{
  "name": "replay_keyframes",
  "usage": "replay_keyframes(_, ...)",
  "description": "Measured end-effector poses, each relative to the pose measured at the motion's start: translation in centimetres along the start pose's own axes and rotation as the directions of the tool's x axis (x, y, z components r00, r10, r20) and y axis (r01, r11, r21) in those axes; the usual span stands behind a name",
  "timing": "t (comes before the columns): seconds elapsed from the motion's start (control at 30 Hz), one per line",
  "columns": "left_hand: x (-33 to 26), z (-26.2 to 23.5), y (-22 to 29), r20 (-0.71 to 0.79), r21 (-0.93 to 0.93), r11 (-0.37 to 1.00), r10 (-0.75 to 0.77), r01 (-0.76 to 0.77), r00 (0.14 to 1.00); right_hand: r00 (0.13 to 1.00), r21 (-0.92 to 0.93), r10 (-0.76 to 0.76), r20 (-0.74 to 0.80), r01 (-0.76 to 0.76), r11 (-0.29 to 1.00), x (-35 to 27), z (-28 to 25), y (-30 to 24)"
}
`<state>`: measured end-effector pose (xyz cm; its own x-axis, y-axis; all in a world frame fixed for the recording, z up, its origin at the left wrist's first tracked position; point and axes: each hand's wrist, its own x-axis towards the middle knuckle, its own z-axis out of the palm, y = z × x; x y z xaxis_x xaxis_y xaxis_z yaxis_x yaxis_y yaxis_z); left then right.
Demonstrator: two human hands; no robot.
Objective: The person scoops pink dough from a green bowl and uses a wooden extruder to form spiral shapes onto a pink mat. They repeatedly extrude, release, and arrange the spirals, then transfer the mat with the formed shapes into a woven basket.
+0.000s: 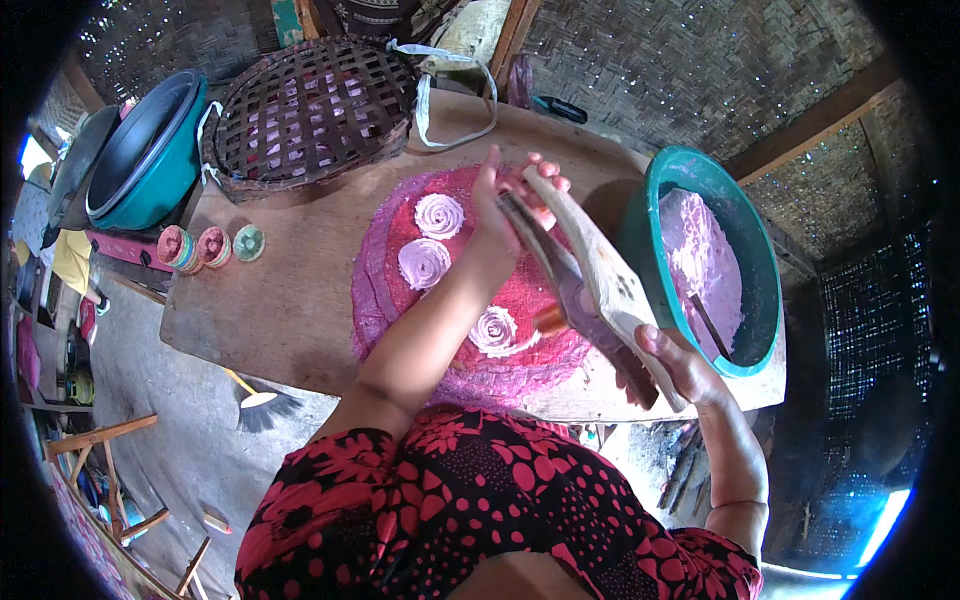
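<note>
A long wooden press (612,280) with two arms, one pale and one darker, slants between my hands above the work surface. My left hand (507,205) is closed around its far end, with fingertips showing past the pale arm. My right hand (685,365) grips the near end, thumb on the pale arm. Beneath lies a round tray covered in pink-red netting (385,270). Several pink rosettes of piped dough sit on it, among them a far rosette (438,217), a middle one (424,263) and a near one (493,330), with a loose tail.
At the right stands a green basin (655,240) holding pink dough (700,260) and a dark stick-like tool (710,325). A lattice basket (315,115) is at the back left. Small stacked round moulds (212,246) and a teal tub (150,175) stand left on the wooden table (260,310).
</note>
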<state>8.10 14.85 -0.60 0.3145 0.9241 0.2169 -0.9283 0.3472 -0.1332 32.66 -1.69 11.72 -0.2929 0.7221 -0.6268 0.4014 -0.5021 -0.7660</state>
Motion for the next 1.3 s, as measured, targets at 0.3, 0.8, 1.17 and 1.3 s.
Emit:
replay_keyframes(0.3,-0.4,0.2,2.1,-0.248,0.892,0.361,-0.112,0.272,0.962,0.943,0.306,-0.318,0.100,0.275,0.911,1.3,-0.6,3.9)
replay_keyframes(0.8,-9.3,-2.0,1.8,-0.280,0.869,-0.435,-0.034,0.238,0.959,0.941,0.266,-0.336,-0.044,0.335,0.904,3.2,0.5,5.8)
replay_keyframes(1.17,-14.3,-3.4,4.1,0.049,0.485,-0.870,-0.069,-0.085,0.996,0.928,0.287,-0.357,-0.103,0.371,0.883,3.3,0.7,6.5)
replay_keyframes(1.3,-15.1,-2.9,3.3,0.056,0.364,-0.926,-0.082,-0.097,0.995,0.924,0.296,-0.370,-0.091,0.380,0.876,3.4,0.8,6.8)
